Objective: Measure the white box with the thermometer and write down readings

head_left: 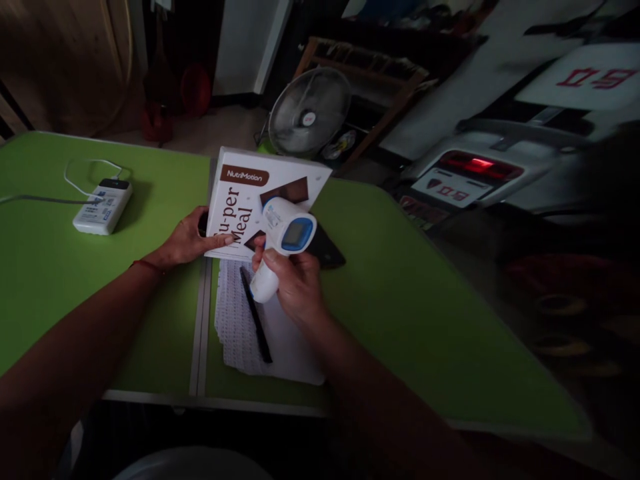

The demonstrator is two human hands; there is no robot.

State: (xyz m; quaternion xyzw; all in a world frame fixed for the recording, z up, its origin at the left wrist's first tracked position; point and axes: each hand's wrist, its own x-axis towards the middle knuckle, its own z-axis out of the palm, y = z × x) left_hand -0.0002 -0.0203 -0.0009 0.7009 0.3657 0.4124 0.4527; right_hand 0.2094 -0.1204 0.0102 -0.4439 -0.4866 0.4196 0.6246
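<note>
My left hand [187, 239] grips the lower left edge of a white and brown NutriMotion box [290, 168], its thumb across the printed front. The box is tilted up above the green folding table. In my right hand [300, 283] is a white and blue infrared thermometer [274, 230], its small grey screen facing me. The thermometer overlaps the front of the box; whether they touch I cannot tell. Below them lies a notebook [295, 347] with handwritten pages, and a black pen [256, 317] rests on it. A dark flat object [327, 248] shows partly behind my right hand.
On the left of the green table [410, 320] lies a white device [103, 207] with cables plugged in. Beyond the far edge stands a fan [310, 107]. A scooter [475, 167] with a red tail light is at the right. A white rounded seat [193, 465] shows below.
</note>
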